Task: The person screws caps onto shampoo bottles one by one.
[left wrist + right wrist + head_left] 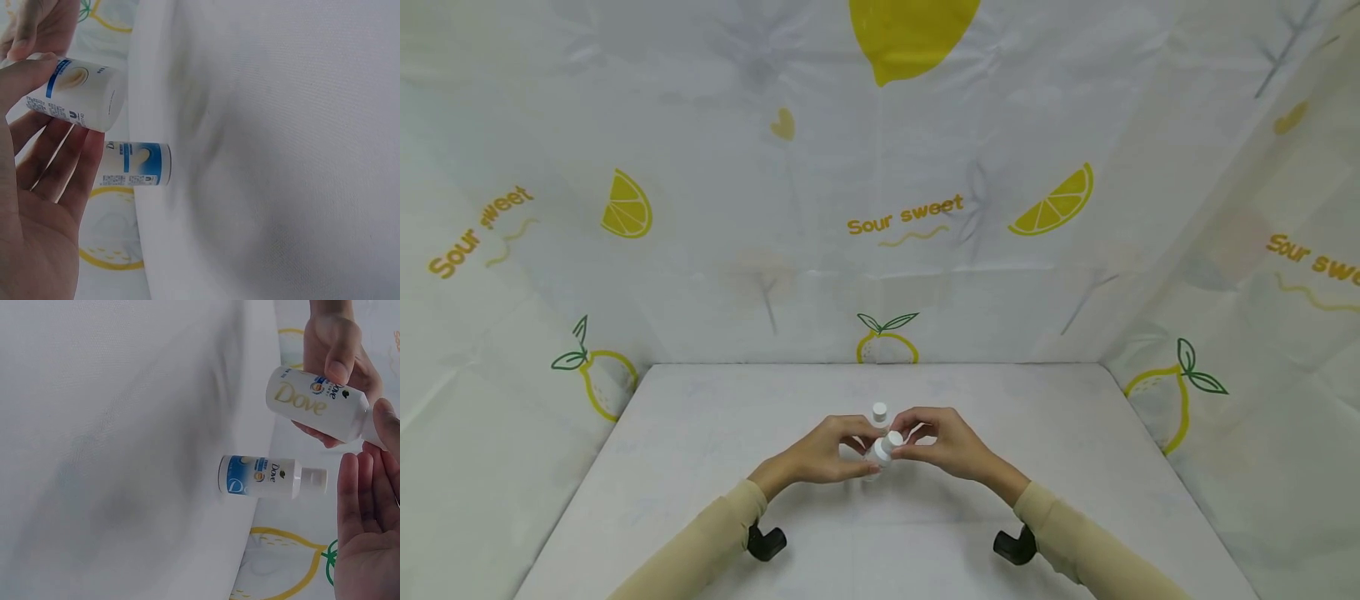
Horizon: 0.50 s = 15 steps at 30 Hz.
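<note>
My left hand [829, 450] grips a small white Dove bottle [315, 403] round its body, thumb on one side and fingers on the other. The bottle is tilted, raised off the table, its base showing in the left wrist view. At its white cap [893, 439], my right hand [953, 446] pinches with thumb and fingertips, which partly hide the cap in the right wrist view. Just beyond the hands, a second Dove bottle [262, 477] stands upright on the table, white with a blue lower label and a white cap.
The white table [700, 417] runs back to a pale curtain [737, 292] printed with lemons and lettering, which also closes off both sides. Black camera mounts [766, 543] hang beneath both wrists, close over the table.
</note>
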Available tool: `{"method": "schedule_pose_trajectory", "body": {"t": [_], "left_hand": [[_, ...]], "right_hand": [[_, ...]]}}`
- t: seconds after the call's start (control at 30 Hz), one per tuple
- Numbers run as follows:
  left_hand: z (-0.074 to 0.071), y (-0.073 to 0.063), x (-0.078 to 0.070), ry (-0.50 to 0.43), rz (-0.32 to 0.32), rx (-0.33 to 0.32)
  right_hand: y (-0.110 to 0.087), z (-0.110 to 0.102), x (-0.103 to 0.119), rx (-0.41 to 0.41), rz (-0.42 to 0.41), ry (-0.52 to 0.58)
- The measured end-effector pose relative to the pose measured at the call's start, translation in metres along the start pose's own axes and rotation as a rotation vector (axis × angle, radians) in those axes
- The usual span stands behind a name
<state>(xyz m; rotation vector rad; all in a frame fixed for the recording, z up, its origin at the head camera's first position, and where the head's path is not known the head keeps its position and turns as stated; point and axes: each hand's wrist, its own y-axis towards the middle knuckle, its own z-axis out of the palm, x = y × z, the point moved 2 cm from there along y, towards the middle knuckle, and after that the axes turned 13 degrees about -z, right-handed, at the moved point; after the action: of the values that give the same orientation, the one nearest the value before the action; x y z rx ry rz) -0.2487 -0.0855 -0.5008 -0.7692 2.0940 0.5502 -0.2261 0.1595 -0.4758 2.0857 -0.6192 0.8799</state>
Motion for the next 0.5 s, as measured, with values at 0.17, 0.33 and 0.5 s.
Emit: {"method": "schedule_pose_trajectory", "body": {"t": [0.17, 0.33, 0.5], "left_hand": [[0.0006, 0.0000, 0.0006, 0.009, 0.001, -0.008], [0.0009, 0.0010, 0.0015, 0.012, -0.001, -0.016], [0.0006, 0.0018, 0.0017, 0.016, -0.001, -0.025]], "right_hand": [[0.0001, 0.0033, -0.0019, -0.039, 0.017, -0.008], [-0.0004, 0.0063, -0.0035, -0.074, 0.031, -0.025], [-0.0002, 0.0087, -0.0037, -0.105, 0.028, -0.036]]}}
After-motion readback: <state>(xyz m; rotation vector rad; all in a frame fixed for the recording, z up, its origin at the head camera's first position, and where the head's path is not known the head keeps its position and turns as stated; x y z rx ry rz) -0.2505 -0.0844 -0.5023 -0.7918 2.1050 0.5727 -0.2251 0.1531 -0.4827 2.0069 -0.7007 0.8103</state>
